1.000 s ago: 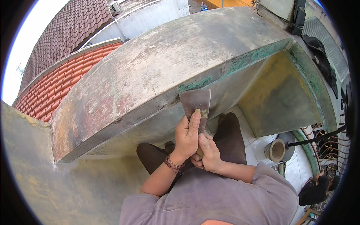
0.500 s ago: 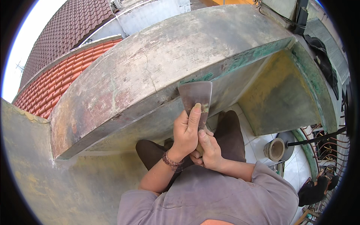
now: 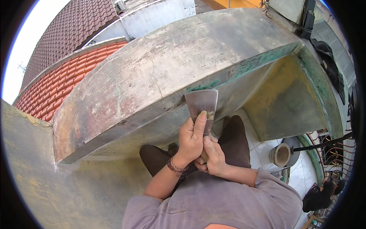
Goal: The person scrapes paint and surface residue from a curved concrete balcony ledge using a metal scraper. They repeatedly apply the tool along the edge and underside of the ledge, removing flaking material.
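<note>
A scraper with a wide metal blade (image 3: 201, 100) is held in both hands, its flared edge pointing away from me at the narrow front edge of a concrete ledge (image 3: 213, 84). Green paint patches show on that edge just beyond the blade. My left hand (image 3: 190, 142), below a braided bracelet (image 3: 176, 166), is closed round the lower blade with its thumb flat on the metal. Closer to me, my right hand (image 3: 214, 157) grips the handle, which is mostly hidden by the fingers. Whether the blade touches the concrete I cannot tell.
A stained wall (image 3: 45, 183) rises at the left and a yellowish side panel (image 3: 286, 107) at the right. On the white tiles stands a round pot (image 3: 280, 155), near a dark bar (image 3: 322, 143) and curved metal railings (image 3: 335, 155). Tiled roofs (image 3: 82, 65) lie beyond the ledge.
The scraper blade and both hands have drawn slightly back toward me, along the green-painted edge's near side. The whole view has shifted a little. The grip is the same.
</note>
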Tool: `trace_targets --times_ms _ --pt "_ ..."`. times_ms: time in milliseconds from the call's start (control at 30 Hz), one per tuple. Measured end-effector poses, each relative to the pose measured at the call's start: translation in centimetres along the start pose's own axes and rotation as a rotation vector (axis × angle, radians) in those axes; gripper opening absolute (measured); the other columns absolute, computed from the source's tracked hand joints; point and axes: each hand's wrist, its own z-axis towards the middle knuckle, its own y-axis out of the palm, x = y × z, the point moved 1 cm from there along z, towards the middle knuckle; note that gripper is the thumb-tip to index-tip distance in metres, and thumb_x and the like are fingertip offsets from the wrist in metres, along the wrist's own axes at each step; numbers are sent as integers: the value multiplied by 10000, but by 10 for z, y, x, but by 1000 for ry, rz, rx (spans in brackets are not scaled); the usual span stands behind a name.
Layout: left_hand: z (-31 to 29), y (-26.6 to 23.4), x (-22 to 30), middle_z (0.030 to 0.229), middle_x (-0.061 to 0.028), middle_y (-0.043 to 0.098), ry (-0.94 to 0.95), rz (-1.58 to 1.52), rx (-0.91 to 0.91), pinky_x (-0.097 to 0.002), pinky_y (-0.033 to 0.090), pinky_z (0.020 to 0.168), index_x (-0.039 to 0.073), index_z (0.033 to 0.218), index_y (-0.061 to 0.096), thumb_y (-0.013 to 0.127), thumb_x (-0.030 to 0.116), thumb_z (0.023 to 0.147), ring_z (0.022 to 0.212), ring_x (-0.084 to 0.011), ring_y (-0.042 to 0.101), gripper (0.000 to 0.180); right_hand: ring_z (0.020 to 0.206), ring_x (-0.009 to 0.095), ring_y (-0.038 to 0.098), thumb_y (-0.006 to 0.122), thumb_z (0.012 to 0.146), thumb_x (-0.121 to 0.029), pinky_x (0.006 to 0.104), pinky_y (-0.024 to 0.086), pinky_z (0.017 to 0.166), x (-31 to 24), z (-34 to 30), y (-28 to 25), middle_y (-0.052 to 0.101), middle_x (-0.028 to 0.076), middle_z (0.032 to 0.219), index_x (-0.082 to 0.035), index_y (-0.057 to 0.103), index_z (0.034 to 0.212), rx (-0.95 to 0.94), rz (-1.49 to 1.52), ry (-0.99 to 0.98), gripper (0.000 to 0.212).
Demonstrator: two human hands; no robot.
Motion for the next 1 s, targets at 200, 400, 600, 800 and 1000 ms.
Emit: trace_targets --times_ms 200,400,600,800,1000 --pt "-3 1 -5 784 -13 647 2 13 48 -234 447 618 0 952 634 497 312 1019 709 -53 533 347 398 101 395 284 1032 -469 228 305 345 -1 0 1 436 26 609 -93 450 1026 13 -14 29 411" --pt "3 5 23 780 -13 646 -53 -187 -49 -224 445 608 7 938 634 494 311 1020 702 -50 532 344 385 110 377 289 1015 -526 233 297 339 -2 4 -2 418 32 597 -111 425 1044 -52 -41 2 438" --pt "5 2 7 777 -34 638 55 -26 -1 -230 469 530 -2 947 602 496 316 1017 604 -71 579 342 407 96 395 280 1034 -470 225 318 356 -10 2 3 440 28 612 -77 453 1029 -40 -23 -1 430" --pt "0 4 21 783 -29 639 26 -151 16 -225 459 547 -6 954 611 498 314 1017 633 -56 566 345 410 87 386 299 1035 -459 217 313 353 -6 5 2 438 22 606 -59 457 1068 -52 -27 5 431" --pt "0 -3 16 790 -61 625 48 -125 -23 -277 504 505 -17 961 570 482 304 1019 579 -131 607 338 414 92 391 298 1040 -434 223 325 361 2 4 1 439 27 619 -67 468 1032 -44 -33 -2 405"
